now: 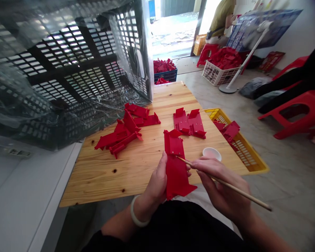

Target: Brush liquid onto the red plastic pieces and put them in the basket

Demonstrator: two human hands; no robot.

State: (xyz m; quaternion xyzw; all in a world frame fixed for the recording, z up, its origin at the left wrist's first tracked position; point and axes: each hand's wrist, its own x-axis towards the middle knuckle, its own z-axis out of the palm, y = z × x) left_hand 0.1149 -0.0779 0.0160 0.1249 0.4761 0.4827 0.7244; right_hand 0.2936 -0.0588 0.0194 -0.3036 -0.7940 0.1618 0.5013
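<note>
My left hand (157,178) is closed around a red plastic part (176,171), a flat piece with upturned flaps at its ends, held above the front edge of the table. In my right hand (223,185) is a thin wooden paintbrush (233,188), pinched near its front. Its tip touches or nearly touches the red part around the small pale dots in the middle. Just beyond my right hand sits a small white dish (212,154) with something pinkish in it. Two similar red parts (189,123) lie side by side behind the held one.
A pile of red parts (123,131) lies left on the wooden table (94,185). Behind it, a plastic-wrapped dark crate (76,66) stands on its side. A yellow basket (254,162) is at the right, near a red stool (301,108). Another person (220,21) sits farther back.
</note>
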